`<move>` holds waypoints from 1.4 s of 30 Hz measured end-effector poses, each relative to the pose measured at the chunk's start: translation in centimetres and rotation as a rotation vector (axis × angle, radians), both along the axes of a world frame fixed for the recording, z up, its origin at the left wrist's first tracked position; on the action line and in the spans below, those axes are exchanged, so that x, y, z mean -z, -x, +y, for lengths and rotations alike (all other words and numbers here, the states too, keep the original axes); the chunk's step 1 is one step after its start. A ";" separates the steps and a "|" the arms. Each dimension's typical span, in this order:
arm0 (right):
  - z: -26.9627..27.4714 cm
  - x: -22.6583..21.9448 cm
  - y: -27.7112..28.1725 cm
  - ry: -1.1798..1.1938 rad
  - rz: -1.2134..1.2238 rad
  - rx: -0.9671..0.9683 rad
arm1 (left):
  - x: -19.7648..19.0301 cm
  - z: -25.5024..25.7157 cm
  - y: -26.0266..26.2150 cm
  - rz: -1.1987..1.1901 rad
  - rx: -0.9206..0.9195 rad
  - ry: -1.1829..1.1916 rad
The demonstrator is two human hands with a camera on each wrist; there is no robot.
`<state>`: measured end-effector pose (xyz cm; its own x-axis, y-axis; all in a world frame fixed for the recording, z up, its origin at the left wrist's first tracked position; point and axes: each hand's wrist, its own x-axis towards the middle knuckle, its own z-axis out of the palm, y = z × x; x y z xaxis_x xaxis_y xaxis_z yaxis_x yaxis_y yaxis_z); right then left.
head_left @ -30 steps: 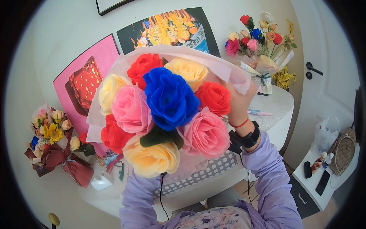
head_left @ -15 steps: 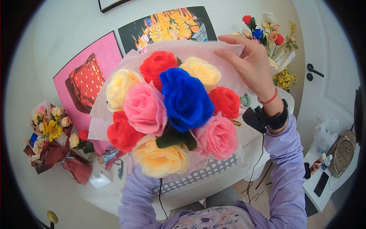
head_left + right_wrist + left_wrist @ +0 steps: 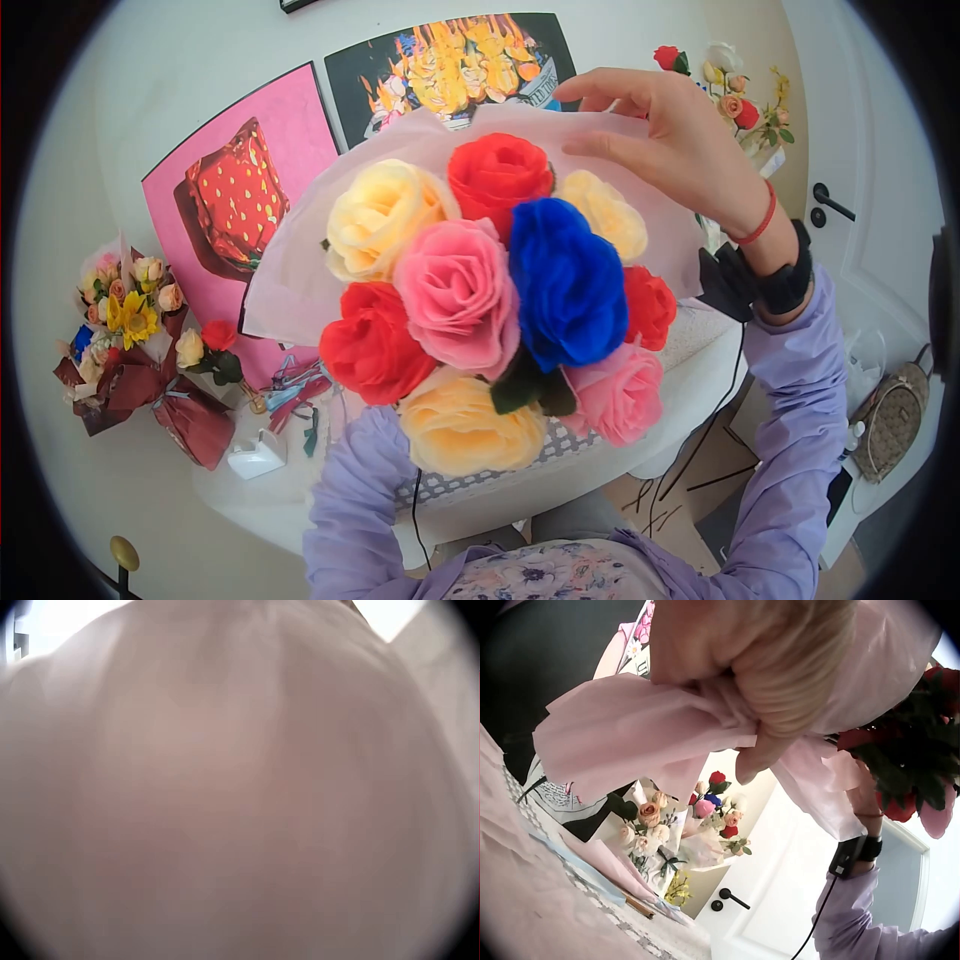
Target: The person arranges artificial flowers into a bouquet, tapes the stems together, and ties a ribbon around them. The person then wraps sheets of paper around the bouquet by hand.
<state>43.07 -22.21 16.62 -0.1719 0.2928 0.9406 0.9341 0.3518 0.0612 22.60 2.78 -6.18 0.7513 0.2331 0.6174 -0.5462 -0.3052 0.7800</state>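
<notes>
A bouquet of red, pink, cream and blue roses fills the middle of the head view, the blue rose (image 3: 568, 285) right of centre, with pale pink wrapping paper (image 3: 290, 280) fanned around and behind. In the left wrist view my left hand (image 3: 765, 667) grips the gathered neck of the pink wrapping (image 3: 622, 735); the bouquet hides this hand in the head view. My right hand (image 3: 680, 140) is at the paper's upper right edge, thumb in front and fingers above, with a gap between them. Blurred pale pink paper (image 3: 225, 787) fills most of the right wrist view.
Behind stands a round white table (image 3: 240, 505) with a small white holder (image 3: 257, 455) and ribbons (image 3: 300, 385). A brown-wrapped bouquet (image 3: 190, 425) is at the left, another bouquet (image 3: 735, 100) at the back right. A side table with a bag (image 3: 890, 420) stands at the right.
The bouquet has turned and shifted right, its blue rose moving right. My right hand has come off the paper's right side and moved up and right to its upper edge.
</notes>
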 end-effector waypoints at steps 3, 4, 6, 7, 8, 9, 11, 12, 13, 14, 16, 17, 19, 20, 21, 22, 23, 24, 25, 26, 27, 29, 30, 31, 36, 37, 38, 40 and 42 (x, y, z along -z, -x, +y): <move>0.1 -1.2 0.7 0.078 -0.107 -0.035 | -4.4 1.5 -3.2 -0.007 0.007 -0.004; 0.3 -1.7 0.9 0.140 -0.146 -0.066 | -5.0 1.6 -3.4 -0.011 0.010 -0.006; 0.5 -2.3 1.3 0.173 -0.213 0.011 | -2.0 1.1 1.2 -0.017 0.017 -0.010; 0.6 -2.4 1.4 0.203 -0.276 0.089 | -2.2 0.7 0.2 -0.018 0.022 -0.013; 0.7 -2.5 1.5 0.205 -0.277 0.090 | -2.4 0.3 0.8 -0.019 0.027 -0.015; 0.7 -2.5 1.6 0.163 -0.280 0.111 | -3.1 0.5 -1.2 -0.019 0.032 -0.018; 1.0 -2.5 1.6 0.127 -0.284 0.129 | -4.3 0.1 -3.3 -0.020 0.038 -0.019; 1.1 -2.7 1.5 0.126 -0.310 0.110 | -5.2 0.4 -4.2 -0.022 0.040 -0.020; 1.3 -2.9 1.5 0.123 -0.338 0.092 | -5.0 0.0 -4.0 -0.026 0.042 -0.022; 1.7 -2.9 1.4 0.124 -0.344 0.089 | -5.7 0.2 -4.9 -0.031 0.043 -0.025; 2.7 -2.7 1.3 -0.064 -0.423 -0.088 | -3.4 0.0 -0.3 -0.036 0.046 -0.031; 2.4 -2.9 1.6 -0.063 -0.424 -0.089 | -3.1 -0.3 -0.3 -0.037 0.051 -0.034; 1.9 -3.5 2.1 0.297 -0.309 -0.118 | -3.1 -0.7 -0.5 -0.038 0.062 -0.038; 2.0 -3.6 2.1 0.300 -0.311 -0.118 | -2.9 -1.0 -0.6 -0.040 0.066 -0.039; 2.2 -3.5 2.0 0.288 -0.292 -0.087 | -2.8 -1.1 -0.4 -0.043 0.069 -0.041; 2.4 -3.6 1.9 0.276 -0.272 -0.058 | -2.6 -1.3 0.3 -0.045 0.071 -0.041; 2.5 -3.6 1.8 0.279 -0.275 -0.060 | -2.5 -1.4 0.7 -0.047 0.073 -0.042; 2.5 -3.7 1.6 0.340 -0.278 -0.076 | -3.0 -1.0 0.4 -0.051 0.076 -0.045; 2.5 -3.8 1.6 0.400 -0.278 -0.090 | -3.1 -1.2 0.2 -0.052 0.079 -0.050; 2.5 -3.8 1.6 0.400 -0.277 -0.089 | -3.1 -1.3 0.2 -0.051 0.085 -0.054; 2.7 -3.8 1.6 0.477 -0.164 -0.213 | -2.8 -1.5 0.6 -0.050 0.092 -0.058; 2.6 -3.9 1.6 0.550 -0.048 -0.333 | -2.5 -1.8 1.3 -0.049 0.107 -0.068; 2.5 -4.0 1.6 0.530 -0.080 -0.303 | -2.6 -1.8 1.2 -0.049 0.112 -0.073; 2.5 -4.2 1.6 0.511 -0.111 -0.276 | -2.6 -1.9 1.3 -0.048 0.117 -0.078; 2.1 -4.4 1.0 0.554 0.009 -0.297 | -2.0 -2.4 2.9 -0.037 0.144 -0.095; 2.1 -4.5 0.8 0.540 0.037 -0.298 | -2.5 -2.2 2.8 -0.035 0.150 -0.098; 2.1 -4.5 0.7 0.540 0.038 -0.298 | -2.9 -2.5 1.6 -0.034 0.154 -0.102; 2.0 -4.4 0.8 0.503 0.038 -0.276 | -4.3 -2.3 0.3 -0.032 0.161 -0.109; 0.1 -6.6 1.6 0.751 0.156 -0.282 | -4.1 -2.5 0.6 -0.030 0.167 -0.111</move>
<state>41.43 -22.08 23.20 -0.2166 0.8199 0.5300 0.7823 0.4705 -0.4082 22.03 0.24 -2.08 0.7546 0.0365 0.6552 -0.6190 -0.2917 0.7292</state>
